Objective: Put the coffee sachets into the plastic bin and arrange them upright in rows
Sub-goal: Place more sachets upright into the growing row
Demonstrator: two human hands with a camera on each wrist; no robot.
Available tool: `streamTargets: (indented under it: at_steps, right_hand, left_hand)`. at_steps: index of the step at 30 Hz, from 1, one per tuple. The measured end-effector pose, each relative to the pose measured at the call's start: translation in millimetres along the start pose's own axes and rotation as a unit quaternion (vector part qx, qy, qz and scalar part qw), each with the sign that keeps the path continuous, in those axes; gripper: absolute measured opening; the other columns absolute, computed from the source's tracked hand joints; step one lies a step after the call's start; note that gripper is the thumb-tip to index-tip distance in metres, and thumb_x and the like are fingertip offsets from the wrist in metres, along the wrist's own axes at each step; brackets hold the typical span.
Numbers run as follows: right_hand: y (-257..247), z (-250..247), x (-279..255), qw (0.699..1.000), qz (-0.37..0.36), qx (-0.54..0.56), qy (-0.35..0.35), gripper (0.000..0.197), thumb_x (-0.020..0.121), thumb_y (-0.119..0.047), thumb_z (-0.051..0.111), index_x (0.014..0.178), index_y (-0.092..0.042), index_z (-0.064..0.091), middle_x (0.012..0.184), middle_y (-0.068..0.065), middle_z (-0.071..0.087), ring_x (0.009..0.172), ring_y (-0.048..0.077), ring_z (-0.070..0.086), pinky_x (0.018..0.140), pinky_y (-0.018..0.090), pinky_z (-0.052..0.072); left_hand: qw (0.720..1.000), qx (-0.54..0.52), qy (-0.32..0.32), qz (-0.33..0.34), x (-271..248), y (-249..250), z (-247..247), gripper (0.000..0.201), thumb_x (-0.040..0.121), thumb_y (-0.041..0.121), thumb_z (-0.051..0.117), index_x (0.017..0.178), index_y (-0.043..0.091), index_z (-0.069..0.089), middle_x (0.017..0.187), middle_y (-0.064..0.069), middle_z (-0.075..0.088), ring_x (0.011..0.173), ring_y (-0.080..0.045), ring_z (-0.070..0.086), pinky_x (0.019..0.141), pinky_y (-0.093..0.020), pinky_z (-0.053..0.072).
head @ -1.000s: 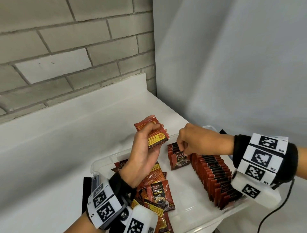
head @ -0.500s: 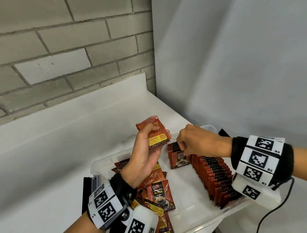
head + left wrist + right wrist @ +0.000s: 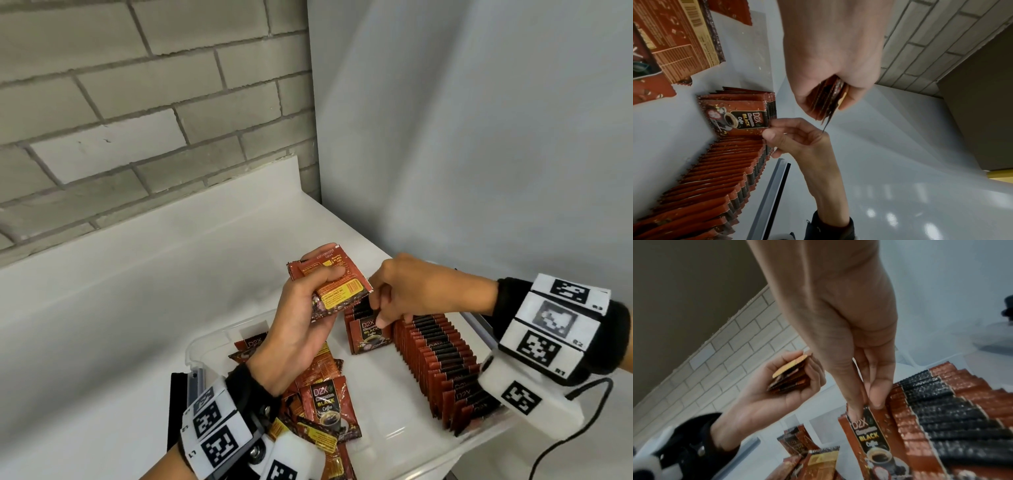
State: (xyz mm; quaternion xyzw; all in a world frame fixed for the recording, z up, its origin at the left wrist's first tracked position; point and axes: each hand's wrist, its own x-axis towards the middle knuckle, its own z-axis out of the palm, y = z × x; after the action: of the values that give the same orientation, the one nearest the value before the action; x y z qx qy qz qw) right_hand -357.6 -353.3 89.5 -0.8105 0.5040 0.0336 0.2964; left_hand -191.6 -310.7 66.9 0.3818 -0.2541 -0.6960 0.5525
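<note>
Pinching the top edge of the front sachet [image 3: 368, 334] of a short upright row, our right hand [image 3: 416, 289] sits at 3 o'clock from our left hand [image 3: 301, 317], which grips a small stack of sachets [image 3: 329, 279]. Inside the plastic bin [image 3: 205, 346], a long upright row [image 3: 442, 363] stands at 4 o'clock; loose sachets [image 3: 329, 407] lie at 6 o'clock.

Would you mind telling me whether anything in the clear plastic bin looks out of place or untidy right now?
Yes: a heap of red coffee sachets lies flat and jumbled at the near left of the clear plastic bin, some face-down, unlike the upright row on the right. Nothing looks torn or spilled.
</note>
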Motion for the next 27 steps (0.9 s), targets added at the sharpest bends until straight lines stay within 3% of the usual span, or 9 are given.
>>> streamTargets:
  at_steps: [4,9,12,16,18,20,21,24,27]
  right_hand:
    - [3,-5,-10,0.994,-0.005,0.114,0.003,0.007,0.085,-0.022,0.071,0.082,-0.02,0.066,0.073,0.004,0.073,0.056,0.011,0.066,0.067,0.023,0.056]
    - [-1,-2,-23,0.944,-0.012,0.32,0.077,0.025,0.096,-0.029,0.052,0.094,-0.009,0.066,0.076,0.002,0.072,0.065,0.015,0.067,0.065,0.024,0.056]
    - [-6,0,-31,0.914,-0.033,0.393,0.093,0.035,0.087,-0.04,0.057,0.104,-0.011,0.067,0.077,-0.003,0.069,0.068,0.009,0.064,0.064,0.018,0.051]
    - [-3,10,-35,0.914,-0.043,0.39,0.103,0.035,0.071,-0.034,0.073,0.102,-0.019,0.067,0.083,-0.002,0.071,0.079,0.012,0.066,0.081,0.025,0.051]
    - [-2,12,-35,0.909,-0.047,0.396,0.121,0.028,0.075,-0.025,0.074,0.101,-0.018,0.067,0.087,0.0,0.072,0.085,0.013,0.068,0.088,0.027,0.051]
    - [-2,9,-38,0.898,-0.055,0.413,0.144,0.022,0.077,-0.018,0.074,0.098,-0.015,0.067,0.086,0.001,0.072,0.083,0.011,0.067,0.085,0.023,0.05]
    - [-2,6,-39,0.891,-0.06,0.421,0.158,0.021,0.076,-0.017,0.074,0.096,-0.013,0.067,0.087,0.001,0.072,0.081,0.01,0.066,0.082,0.021,0.051]
    - [-5,-2,-43,0.881,-0.088,0.423,0.195,0.023,0.072,-0.019,0.075,0.093,-0.011,0.067,0.091,0.001,0.073,0.08,0.014,0.065,0.08,0.021,0.052]
    - [-10,-5,-46,0.88,-0.116,0.406,0.218,0.015,0.072,-0.014,0.076,0.085,-0.01,0.069,0.083,-0.002,0.073,0.073,0.015,0.062,0.076,0.02,0.052]
  left_hand:
    - [1.0,0.017,-0.015,0.02,0,1,0,0.037,0.073,0.002,0.066,0.108,0.015,0.067,0.094,-0.009,0.072,0.084,-0.021,0.069,0.074,-0.028,0.055]
    - [0.999,0.03,-0.022,0.025,1,-1,-2,0.051,0.069,0.002,0.069,0.118,0.016,0.063,0.105,-0.011,0.072,0.093,-0.025,0.07,0.077,-0.033,0.056]
    - [0.999,0.034,-0.027,0.019,1,0,-1,0.055,0.067,0.001,0.071,0.119,0.017,0.062,0.111,-0.013,0.07,0.102,-0.03,0.068,0.09,-0.041,0.052]
    - [0.997,0.05,-0.053,0.01,-1,-1,0,0.054,0.067,0.002,0.07,0.118,0.018,0.063,0.11,-0.011,0.071,0.099,-0.028,0.069,0.084,-0.037,0.056]
    - [0.997,0.049,-0.059,0.006,-1,-1,2,0.043,0.073,0.009,0.069,0.115,0.018,0.066,0.11,-0.01,0.071,0.1,-0.026,0.069,0.082,-0.035,0.056]
    - [0.996,0.036,-0.075,-0.014,-4,1,4,0.03,0.083,0.03,0.062,0.108,0.017,0.071,0.111,-0.011,0.07,0.102,-0.024,0.067,0.087,-0.034,0.052]
    - [0.996,0.033,-0.08,-0.023,-5,2,4,0.036,0.086,0.042,0.055,0.105,0.017,0.073,0.112,-0.012,0.07,0.102,-0.023,0.067,0.09,-0.035,0.05]
    - [0.995,0.003,-0.089,-0.052,-4,2,3,0.058,0.088,0.062,0.042,0.098,0.016,0.075,0.097,-0.009,0.07,0.08,-0.018,0.065,0.081,-0.031,0.047]
    - [0.993,-0.017,-0.085,-0.081,-2,1,2,0.048,0.085,0.055,0.056,0.099,0.011,0.07,0.082,-0.01,0.063,0.066,-0.017,0.057,0.069,-0.03,0.045]
